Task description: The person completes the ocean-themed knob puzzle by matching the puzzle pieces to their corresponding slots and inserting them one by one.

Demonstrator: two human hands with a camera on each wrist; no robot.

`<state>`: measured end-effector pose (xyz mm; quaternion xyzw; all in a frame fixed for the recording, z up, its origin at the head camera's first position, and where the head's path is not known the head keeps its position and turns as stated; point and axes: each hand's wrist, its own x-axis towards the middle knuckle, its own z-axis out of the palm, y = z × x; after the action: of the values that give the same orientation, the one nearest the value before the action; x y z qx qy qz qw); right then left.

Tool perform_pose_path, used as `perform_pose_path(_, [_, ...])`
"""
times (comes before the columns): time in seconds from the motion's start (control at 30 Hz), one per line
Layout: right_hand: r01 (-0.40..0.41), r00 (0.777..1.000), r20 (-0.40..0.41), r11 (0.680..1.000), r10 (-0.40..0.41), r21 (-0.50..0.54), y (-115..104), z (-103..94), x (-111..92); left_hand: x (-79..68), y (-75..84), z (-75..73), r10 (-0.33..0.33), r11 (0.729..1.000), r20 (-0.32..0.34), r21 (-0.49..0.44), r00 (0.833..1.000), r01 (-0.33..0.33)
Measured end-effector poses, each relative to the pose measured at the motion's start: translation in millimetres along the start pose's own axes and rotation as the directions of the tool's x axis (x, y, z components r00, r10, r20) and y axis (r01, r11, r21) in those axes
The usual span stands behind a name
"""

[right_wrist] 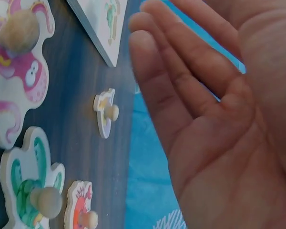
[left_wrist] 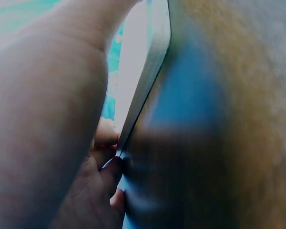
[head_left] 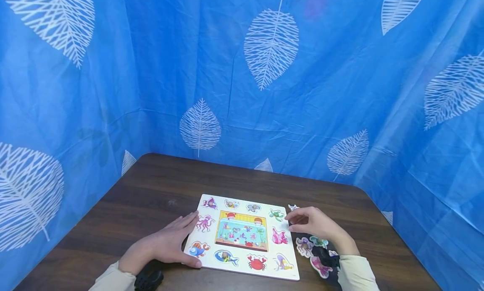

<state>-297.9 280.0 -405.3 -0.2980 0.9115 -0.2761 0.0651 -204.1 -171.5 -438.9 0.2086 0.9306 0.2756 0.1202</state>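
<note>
A wooden puzzle board (head_left: 242, 236) with printed sea animals lies flat on the table. Several spots on it, such as the blue fish (head_left: 226, 256), show a knob. My left hand (head_left: 168, 240) rests along the board's left side, thumb at the near left corner and fingers touching its edge. Over the right edge, beside the green turtle picture (head_left: 276, 215), hovers my right hand (head_left: 315, 224); its fingers are loosely extended and nothing shows in them. A small knobbed piece (right_wrist: 105, 112) lies on the table near these fingers.
Right of the board, partly under the right wrist, lie loose knobbed pieces: a pink octopus (right_wrist: 31, 78), a green turtle (right_wrist: 26, 191) and a red piece (right_wrist: 78, 207) among them. A blue leaf-print curtain (head_left: 234, 72) surrounds the dark wooden table (head_left: 166, 182).
</note>
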Motion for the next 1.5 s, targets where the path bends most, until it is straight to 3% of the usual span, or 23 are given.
perform_pose_path(0.37, [-0.027,0.994,0.104,0.995,0.017,0.093,12.3,-1.0,-13.1,-1.9,-0.6,-1.1,-0.013,1.0,0.013,-0.024,1.0,0.013])
perform_pose_path(0.77, [-0.019,0.977,0.212,0.966,-0.037,0.256,23.3,-5.9,-20.4,-2.8,-2.9,1.8,-0.041,0.998,0.005,-0.038,0.999,0.041])
perform_pose_path(1.13, [-0.098,0.965,0.258,0.973,0.042,0.21,20.4,-10.9,-24.3,-1.8,-2.3,1.0,-0.035,0.998,0.001,-0.043,0.999,0.035])
perform_pose_path(1.5, [-0.155,0.956,0.283,0.958,0.083,0.243,17.9,-7.1,-25.7,1.2,-3.0,0.9,-0.023,0.999,0.012,-0.028,1.0,0.023])
